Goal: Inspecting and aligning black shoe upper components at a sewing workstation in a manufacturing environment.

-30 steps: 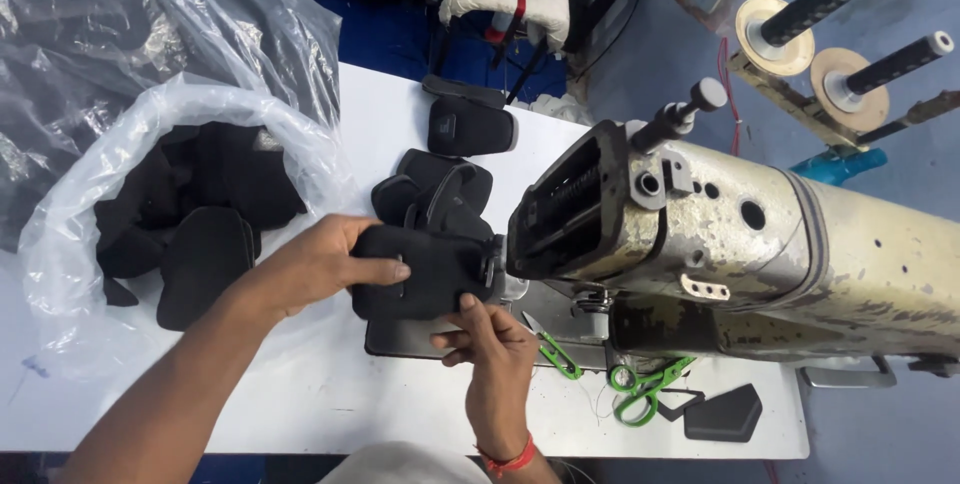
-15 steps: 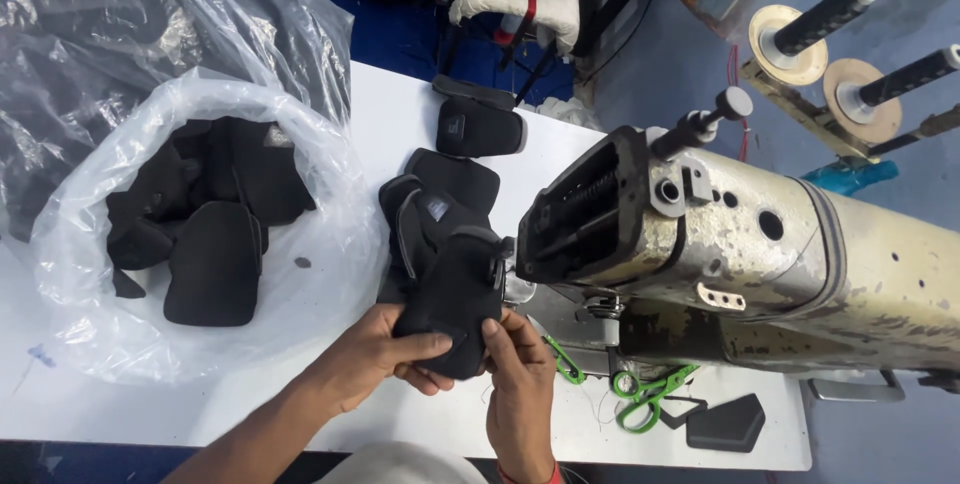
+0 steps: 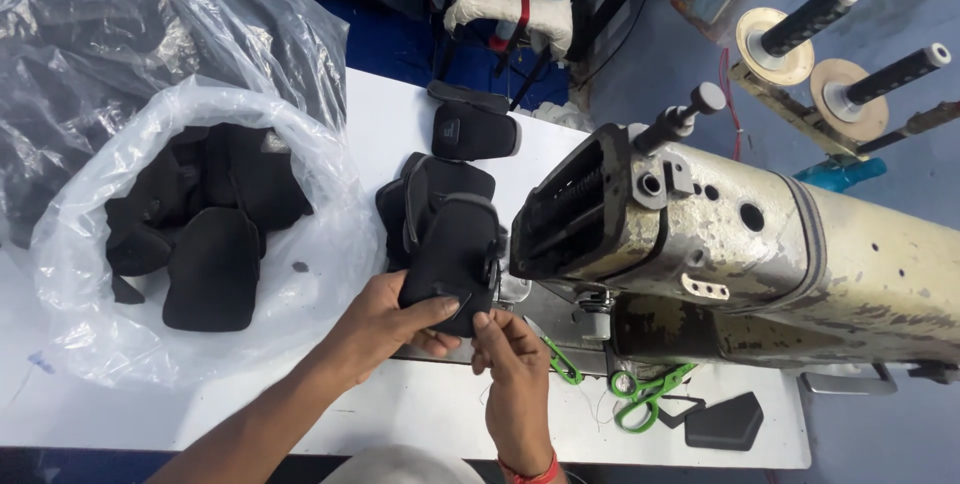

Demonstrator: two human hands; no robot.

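Head view: holding a black padded fabric piece [image 3: 455,259] in both hands, left hand [image 3: 385,319] gripping its lower edge, right hand [image 3: 510,359] pinching the bottom corner, just beside the worn cream sewing machine [image 3: 720,244] near the counter's [image 3: 400,409] front edge. Judging by the few black pieces stacked [image 3: 420,194] behind and the many waiting in the clear plastic bag [image 3: 200,244] toward the left edge, sitting early in the batch.

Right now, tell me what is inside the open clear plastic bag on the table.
The clear plastic bag holds black padded pieces, several overlapping. Whatever lies beneath the top ones is covered.
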